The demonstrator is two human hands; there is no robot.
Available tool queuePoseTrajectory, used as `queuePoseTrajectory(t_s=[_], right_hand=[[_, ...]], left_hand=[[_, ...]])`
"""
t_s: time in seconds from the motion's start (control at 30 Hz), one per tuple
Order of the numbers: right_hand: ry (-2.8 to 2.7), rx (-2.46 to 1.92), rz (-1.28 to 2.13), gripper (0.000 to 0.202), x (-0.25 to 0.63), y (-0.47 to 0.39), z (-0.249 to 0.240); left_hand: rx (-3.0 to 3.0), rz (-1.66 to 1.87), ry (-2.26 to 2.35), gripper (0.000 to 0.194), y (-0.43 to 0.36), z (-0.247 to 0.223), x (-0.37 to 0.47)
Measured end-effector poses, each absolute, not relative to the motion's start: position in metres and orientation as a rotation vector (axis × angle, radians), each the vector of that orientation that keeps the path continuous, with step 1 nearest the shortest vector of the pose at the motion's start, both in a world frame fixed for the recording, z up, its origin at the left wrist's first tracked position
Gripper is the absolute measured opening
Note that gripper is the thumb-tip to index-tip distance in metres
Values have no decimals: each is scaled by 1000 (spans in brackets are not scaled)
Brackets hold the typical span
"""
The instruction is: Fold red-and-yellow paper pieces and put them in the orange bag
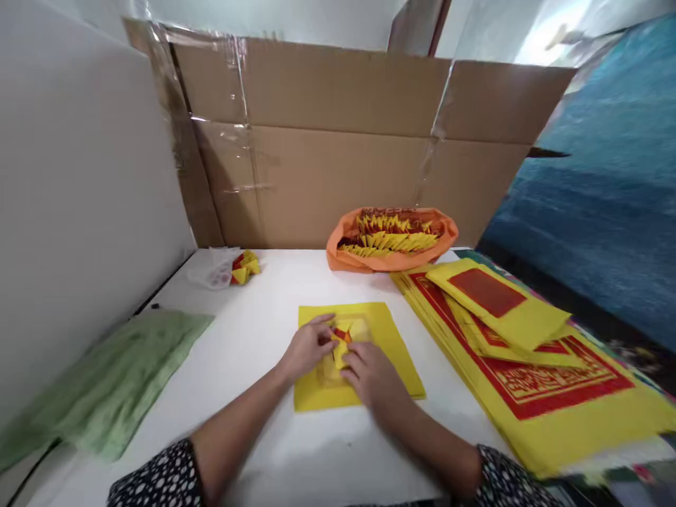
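Note:
My left hand (310, 346) and my right hand (372, 373) meet over a small piece of folded yellow and red paper (342, 355). Fingers of both hands are closed on its two sides. Beneath it lies a square yellow sheet (393, 345) on the white table, with a paler patch around its middle. The fingertips cover part of the folded paper, so its full shape is hidden.
An orange bag (343, 260) full of folded yellow-red pieces stands at the back. Large printed yellow sheets (454, 352) are stacked at right. A plastic bag (214, 267) with folded pieces and a green cloth (121, 380) lie left. Cardboard (338, 169) walls off the back.

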State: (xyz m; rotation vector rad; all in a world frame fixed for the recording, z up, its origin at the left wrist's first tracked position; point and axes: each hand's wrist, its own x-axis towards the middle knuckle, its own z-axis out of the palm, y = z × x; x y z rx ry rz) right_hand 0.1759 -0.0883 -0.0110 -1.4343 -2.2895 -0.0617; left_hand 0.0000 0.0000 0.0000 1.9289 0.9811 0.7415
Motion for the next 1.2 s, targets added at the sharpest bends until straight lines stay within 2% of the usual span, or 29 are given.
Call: queuePoseTrajectory(t_s=[0.07, 0.13, 0.23, 0.53, 0.67, 0.77, 0.97, 1.2], right_hand=[[-2283, -1436, -95, 47, 173, -108, -21], [-2279, -1458, -110, 62, 170, -123, -28], [-2273, -1531, -99, 70, 168, -132, -31], [-2218, -1593, 63, 57, 169, -132, -24], [-2097, -1525, 333, 42, 181, -127, -13], [-1802, -1531, 585, 29, 199, -109, -1], [-1443, -1410, 1070, 39, 212, -70, 6], [-1516, -1444, 1082, 37, 201, -64, -4]], left_hand=[[1918, 726, 1006, 13, -1, 2, 2], [1914, 716, 1022, 14, -2, 4, 4], [1926, 709, 1031, 16, -2, 5, 5], [1970, 667, 1049, 17, 0, 7, 10], [1970, 677, 1031, 16, 1, 5, 9], [1968, 688, 1021, 15, 2, 1, 9], [1933, 692, 973, 21, 3, -1, 7], [1891, 682, 982, 23, 3, 0, 7]])
